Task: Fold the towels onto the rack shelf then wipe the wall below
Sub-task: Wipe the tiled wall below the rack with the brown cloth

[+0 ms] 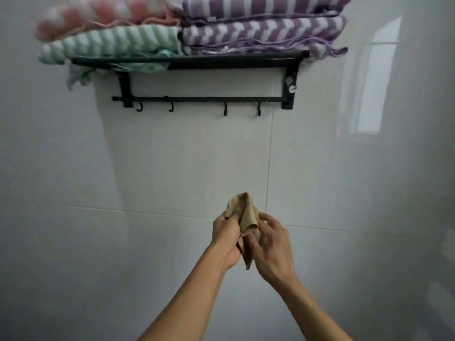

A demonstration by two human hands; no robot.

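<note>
A black rack shelf (221, 62) is fixed high on the white tiled wall (187, 156). Folded striped towels lie on it: a pink towel (98, 16) on a green towel (108, 43) at the left, two purple towels (263, 30) stacked at the right. A corner of the green towel hangs below the shelf's left end. Well below the rack, a small tan cloth (246, 215) is bunched between both hands. My left hand (225, 237) grips its left side and my right hand (273, 247) holds its right side, fingers curled round it.
Under the shelf runs a black bar with several hooks (197, 99), all bare. A bright window reflection (369, 82) shows on the glossy tiles at the right. Tile joints cross the wall around hand height.
</note>
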